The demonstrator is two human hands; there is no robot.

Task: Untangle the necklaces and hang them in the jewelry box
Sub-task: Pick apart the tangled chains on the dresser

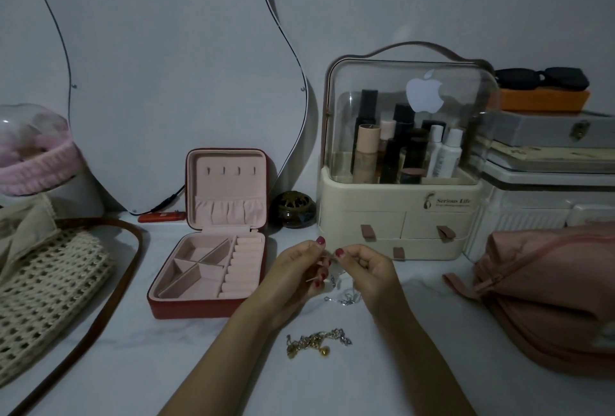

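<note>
White counter: open jewelry box at 9 o'clock of both hands. Left hand and right hand pinch silver necklace; gold necklace at 6 o'clock.

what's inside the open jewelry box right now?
The jewelry box holds no necklaces: four bare hooks in the lid, a gathered pocket below, empty divided compartments and ring rolls. The pocket's inside is hidden.
</note>
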